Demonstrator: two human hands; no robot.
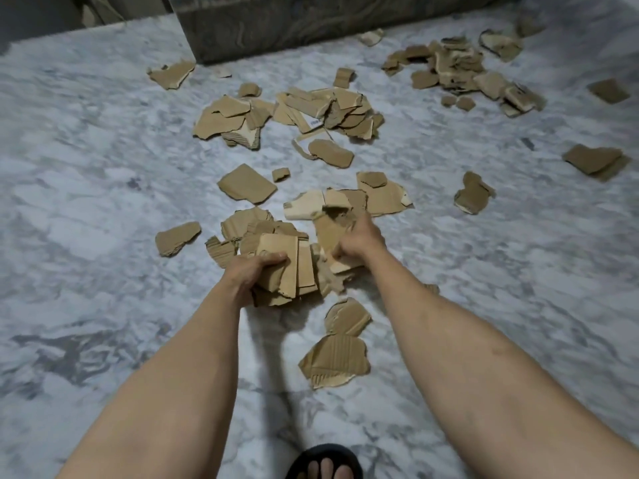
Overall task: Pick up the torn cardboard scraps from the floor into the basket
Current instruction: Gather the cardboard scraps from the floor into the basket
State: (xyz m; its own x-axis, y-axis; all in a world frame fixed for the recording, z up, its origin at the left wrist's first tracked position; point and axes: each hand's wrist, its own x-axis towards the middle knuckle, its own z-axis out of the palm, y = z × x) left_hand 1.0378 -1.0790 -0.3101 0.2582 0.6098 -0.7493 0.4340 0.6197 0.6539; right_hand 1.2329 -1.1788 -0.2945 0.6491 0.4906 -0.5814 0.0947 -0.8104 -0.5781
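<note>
Torn brown cardboard scraps lie scattered over the marble floor. My left hand is shut on a thick stack of scraps, held just above the floor. My right hand grips a larger scrap right beside the stack, fingers curled on its edge. Two loose scraps lie on the floor below my hands. A big pile sits farther ahead, and another pile lies at the far right. No basket is in view.
A dark marbled slab or furniture base stands at the far end of the floor. My foot in a black sandal shows at the bottom edge. Single scraps lie along the right side.
</note>
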